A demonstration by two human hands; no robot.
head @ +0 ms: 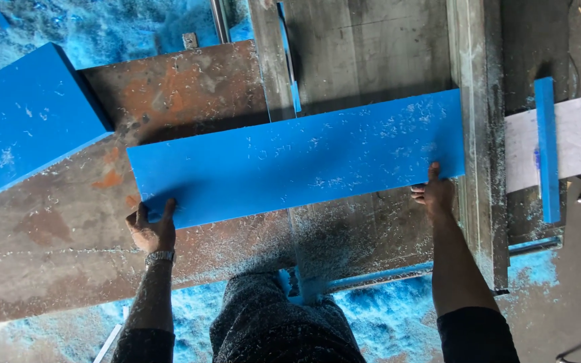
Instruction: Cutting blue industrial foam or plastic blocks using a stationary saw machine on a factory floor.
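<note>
1. A thick blue block (25, 117) is sitting up beyond the left hand (152, 228), and a narrow blue strip (547, 149) is lying on white paper (576, 138) out past the right hand (435, 193).
2. The long blue board (297, 158) is lying flat across the rusty steel bench (55, 242), with bare plate showing along its near edge between both hands.
3. The left fingers (168, 207) are clamping the board's near-left corner; the right fingers (433, 172) are gripping its near-right edge.

long board (297, 158) lies across the middle of the worktop (55, 235), thick slab (25, 117) sits at its left edge, narrow strip (547, 148) on paper sheet (576, 138) off the right edge.
</note>
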